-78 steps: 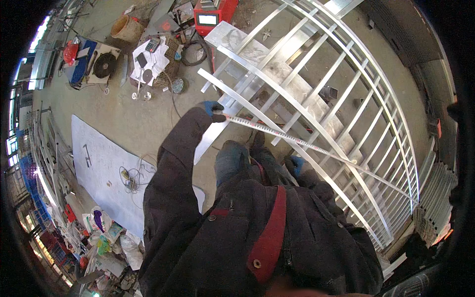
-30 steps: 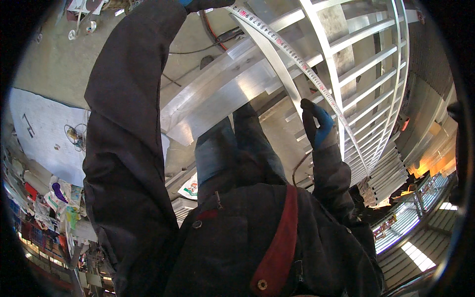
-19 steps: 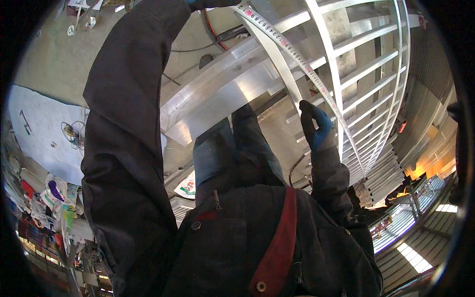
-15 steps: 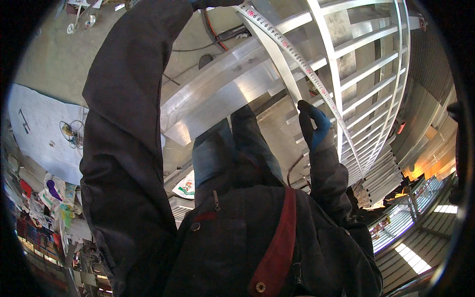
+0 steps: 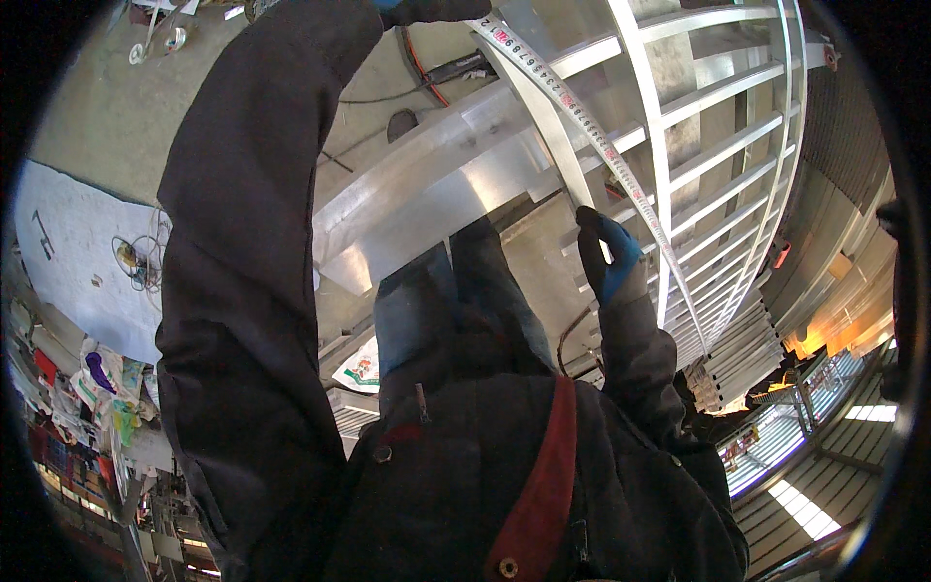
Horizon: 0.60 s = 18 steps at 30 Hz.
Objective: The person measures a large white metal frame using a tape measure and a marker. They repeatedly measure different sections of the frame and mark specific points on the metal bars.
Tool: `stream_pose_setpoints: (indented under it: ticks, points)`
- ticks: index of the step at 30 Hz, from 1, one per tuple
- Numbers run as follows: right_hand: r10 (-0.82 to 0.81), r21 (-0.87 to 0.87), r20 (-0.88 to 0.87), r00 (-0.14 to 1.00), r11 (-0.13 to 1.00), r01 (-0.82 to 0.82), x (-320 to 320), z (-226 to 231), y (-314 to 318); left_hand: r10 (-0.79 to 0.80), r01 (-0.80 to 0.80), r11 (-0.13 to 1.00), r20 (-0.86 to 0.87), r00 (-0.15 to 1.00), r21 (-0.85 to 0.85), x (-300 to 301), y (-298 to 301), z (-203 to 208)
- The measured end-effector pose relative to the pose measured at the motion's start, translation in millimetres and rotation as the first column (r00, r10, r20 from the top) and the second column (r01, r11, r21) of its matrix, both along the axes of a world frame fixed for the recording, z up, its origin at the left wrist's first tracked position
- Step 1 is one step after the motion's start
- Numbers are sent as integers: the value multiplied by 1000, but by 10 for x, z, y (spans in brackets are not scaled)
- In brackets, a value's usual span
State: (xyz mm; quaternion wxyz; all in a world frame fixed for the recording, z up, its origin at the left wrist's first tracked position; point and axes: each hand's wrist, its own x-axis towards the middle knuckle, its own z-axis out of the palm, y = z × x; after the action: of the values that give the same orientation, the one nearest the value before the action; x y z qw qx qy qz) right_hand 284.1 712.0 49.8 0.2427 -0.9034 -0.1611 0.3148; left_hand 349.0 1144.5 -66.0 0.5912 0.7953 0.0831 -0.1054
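At the top edge, my left hand [image 5: 436, 10], in a black and blue glove, is closed on one end of a white tape measure [image 5: 593, 131]; part of that hand is cut off by the picture. The tape runs out from it down to the right, across a slatted aluminium frame [image 5: 659, 145]. My right hand [image 5: 613, 254], gloved the same way, is bent with thumb and fingertips together at the lower end of a flat aluminium bar [image 5: 538, 107]. This bar reaches up toward my left hand, beside the tape. The exact grip at the fingertips is partly hidden.
A wide aluminium beam [image 5: 427, 204] lies across in front of my legs. Cables [image 5: 417, 63] trail on the floor beyond it. A pale sheet [image 5: 87, 252] with a wire bundle lies at left. Stacked metal profiles [image 5: 742, 364] stand at right.
My right hand has shifted slightly down and left, along with the end of the bar. The tape and my left hand have moved very little.
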Motion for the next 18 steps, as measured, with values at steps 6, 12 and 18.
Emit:
stream_pose_setpoints:
  ticks: [6, 12, 18]
  points:
    - [71, -200, 238, 969, 980, -22, 16, -141, 48, -13, 13, 1000, 43, 999, -15, -12, 5, -7]
    - [109, -360, 220, 969, 933, -24, 11, -277, 19, -10, 10, 1000, 42, 999, -15, -12, -1, -19]
    - [177, -306, 239, 955, 947, -99, 61, -313, 2, 15, -15, 999, -6, 1000, -33, -8, -14, 38]
